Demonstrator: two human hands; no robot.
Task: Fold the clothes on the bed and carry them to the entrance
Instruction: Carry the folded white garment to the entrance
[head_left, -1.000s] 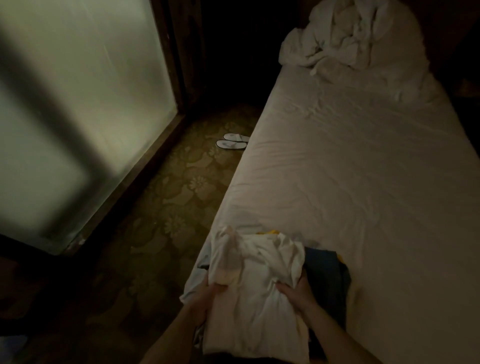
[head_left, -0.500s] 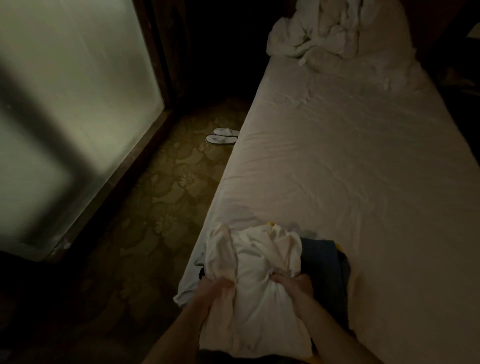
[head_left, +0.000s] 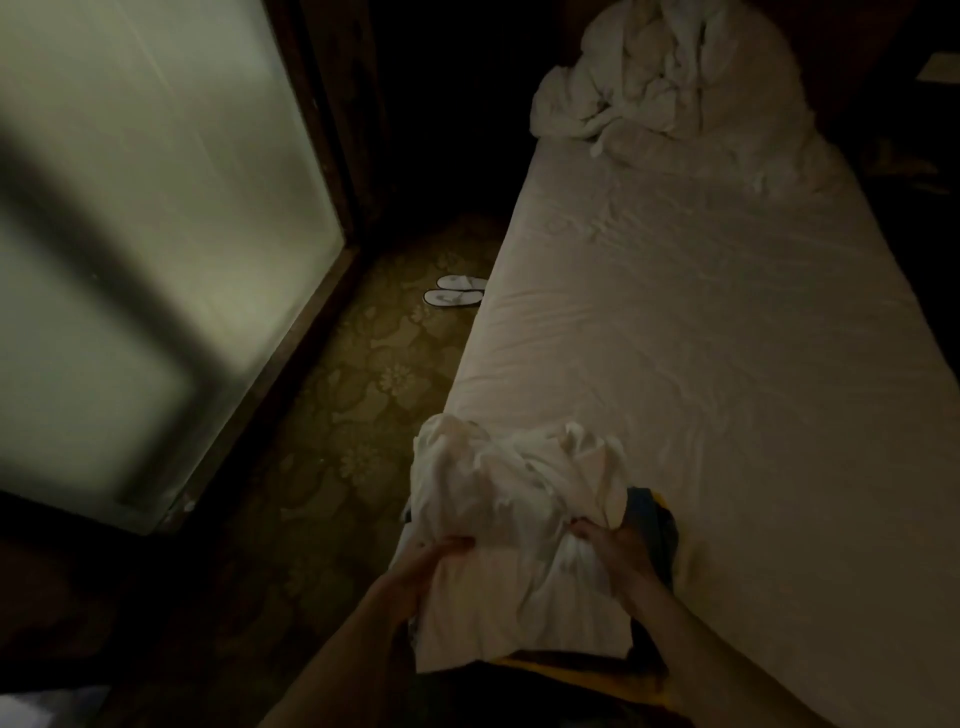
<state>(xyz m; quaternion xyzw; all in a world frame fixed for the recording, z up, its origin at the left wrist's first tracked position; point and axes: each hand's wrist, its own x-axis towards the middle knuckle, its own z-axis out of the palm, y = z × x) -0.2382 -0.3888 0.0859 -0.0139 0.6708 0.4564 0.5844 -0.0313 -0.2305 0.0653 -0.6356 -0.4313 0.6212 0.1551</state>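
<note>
White cloth, a garment (head_left: 519, 525), lies bunched at the lower centre of the frame on the bed (head_left: 727, 364), atop dark and yellow clothes (head_left: 652, 525). Left hand (head_left: 415, 577) and right hand (head_left: 618, 556) pinch its side edges with curled fingers, probably to draw the fold square.

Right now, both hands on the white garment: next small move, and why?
Probably lift the pile off the bed. The left hand and right hand grip the white garment at its sides; it looks bunched rather than flat, atop dark blue clothing, at the bed's near corner.
</note>
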